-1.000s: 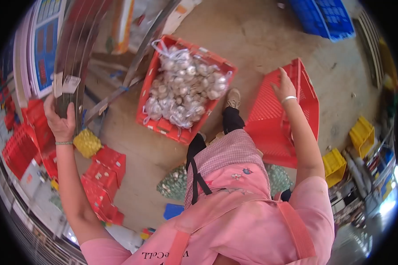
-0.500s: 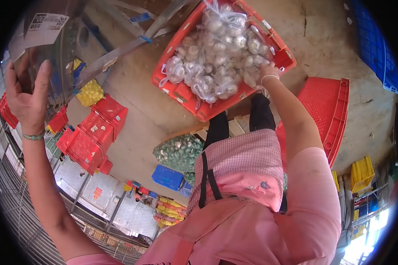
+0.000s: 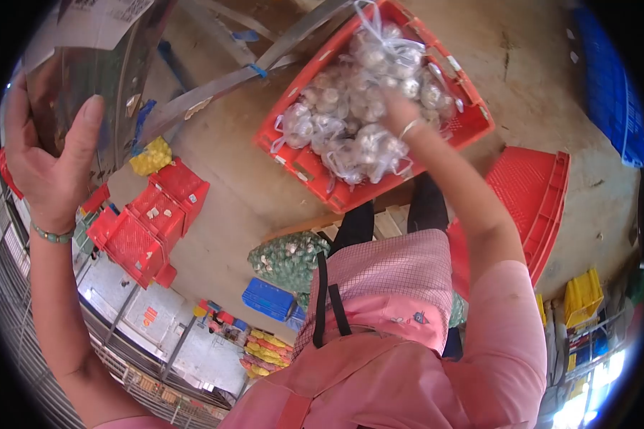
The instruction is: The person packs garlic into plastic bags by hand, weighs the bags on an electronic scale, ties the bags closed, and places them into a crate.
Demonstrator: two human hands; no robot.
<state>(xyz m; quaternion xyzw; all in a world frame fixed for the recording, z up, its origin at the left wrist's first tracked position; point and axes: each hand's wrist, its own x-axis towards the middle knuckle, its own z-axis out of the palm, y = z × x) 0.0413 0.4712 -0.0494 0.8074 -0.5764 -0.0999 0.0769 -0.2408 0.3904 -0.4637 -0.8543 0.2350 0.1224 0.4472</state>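
Note:
Bagged garlic bulbs [image 3: 368,136] in clear plastic fill much of a red crate [image 3: 315,187] at the upper middle. My right hand [image 3: 399,111] reaches over the crate onto the bags; it is smeared by motion and its fingers are hard to make out. At the upper left my left hand [image 3: 54,161] is raised, thumb apart from the fingers, at the edge of a shiny metal surface [image 3: 114,93]. A white label [image 3: 100,25] with a printed code is just above that hand. Nothing shows gripped in the left hand.
Another red crate [image 3: 526,207] stands at the right, with a blue crate [image 3: 615,86] beyond. Red crates [image 3: 147,229] and a yellow net bag [image 3: 150,157] are at the left. Green net sacks [image 3: 290,261] lie near my legs, by a blue crate [image 3: 268,299].
My right hand has moved from beside the empty red crate to the garlic bags, then further inward over them. My left hand's fingers remain spread at the metal edge. The view has shifted.

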